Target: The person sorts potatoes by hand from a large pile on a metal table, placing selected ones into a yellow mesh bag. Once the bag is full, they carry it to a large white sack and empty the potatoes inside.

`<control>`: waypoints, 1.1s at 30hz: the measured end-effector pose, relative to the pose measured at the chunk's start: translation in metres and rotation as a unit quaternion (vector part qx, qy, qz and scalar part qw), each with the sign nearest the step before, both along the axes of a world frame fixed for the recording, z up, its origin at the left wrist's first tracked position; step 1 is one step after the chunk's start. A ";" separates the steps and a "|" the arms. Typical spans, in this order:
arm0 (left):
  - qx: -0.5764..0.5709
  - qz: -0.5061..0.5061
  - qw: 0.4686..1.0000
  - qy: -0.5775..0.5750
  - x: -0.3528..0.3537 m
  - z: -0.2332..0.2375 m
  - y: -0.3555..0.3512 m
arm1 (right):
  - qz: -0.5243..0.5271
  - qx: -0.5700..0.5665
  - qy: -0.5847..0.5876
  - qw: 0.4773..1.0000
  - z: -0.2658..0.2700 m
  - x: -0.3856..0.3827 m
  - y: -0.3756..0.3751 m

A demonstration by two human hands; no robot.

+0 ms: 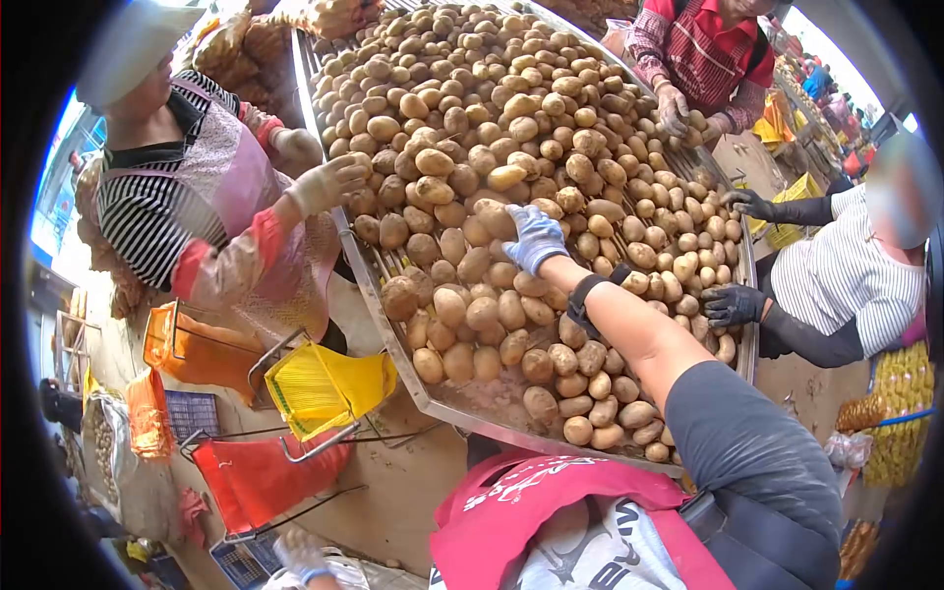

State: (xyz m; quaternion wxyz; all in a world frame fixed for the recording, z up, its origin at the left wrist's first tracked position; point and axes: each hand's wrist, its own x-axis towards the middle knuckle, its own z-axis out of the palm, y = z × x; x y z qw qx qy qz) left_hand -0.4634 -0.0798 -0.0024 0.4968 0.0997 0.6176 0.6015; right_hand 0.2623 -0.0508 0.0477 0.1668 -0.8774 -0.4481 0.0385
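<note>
My right hand point(536, 239), in a white and blue glove, reaches across a large metal-edged table point(398, 369) heaped with brown potatoes point(482, 313). Its fingers are spread over the potatoes, touching or just above them, with none gripped. Far from the table, at the lower left edge of the view, is my left hand point(298, 553) in a pale glove with a blue cuff. It is smeared by motion, so its fingers and anything in them cannot be made out. A dark band circles my right wrist.
One person point(197, 187) in gloves stands at the left side, another point(713, 49) holds potatoes at the far side, and a third point(851, 265) in black gloves works at the right. Yellow point(329, 383), orange point(202, 349) and red point(270, 477) bag holders stand left of the table.
</note>
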 end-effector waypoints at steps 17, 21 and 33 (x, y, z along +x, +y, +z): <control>-0.141 -0.466 0.800 -0.351 0.540 0.063 0.052 | 0.256 0.042 0.245 0.934 0.002 0.020 0.015; -0.108 -0.529 0.704 -0.460 0.524 0.041 0.055 | 0.118 -0.107 0.011 0.987 -0.006 0.008 0.060; 0.013 -0.485 0.618 -0.619 0.485 0.078 0.054 | 0.042 0.201 0.880 0.429 0.029 -0.023 -0.005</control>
